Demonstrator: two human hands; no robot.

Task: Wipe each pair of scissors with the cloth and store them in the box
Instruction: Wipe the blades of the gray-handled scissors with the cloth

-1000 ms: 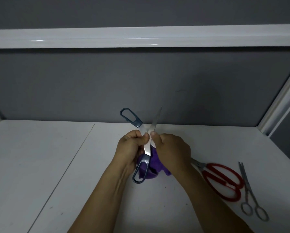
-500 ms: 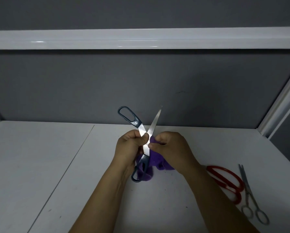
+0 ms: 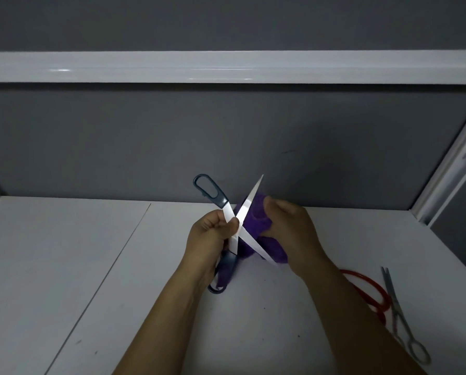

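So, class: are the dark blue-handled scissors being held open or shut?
Open. The dark blue-handled steel scissors have blades crossed in an X, handle loops far apart.

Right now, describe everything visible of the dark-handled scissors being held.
The scissors are open in an X, held above the white table. Blades look like bright metal; handles are dark blue-grey loops, one pointing up-left, one down. The left hand grips them at the pivot; the right hand holds a purple cloth behind the blades.
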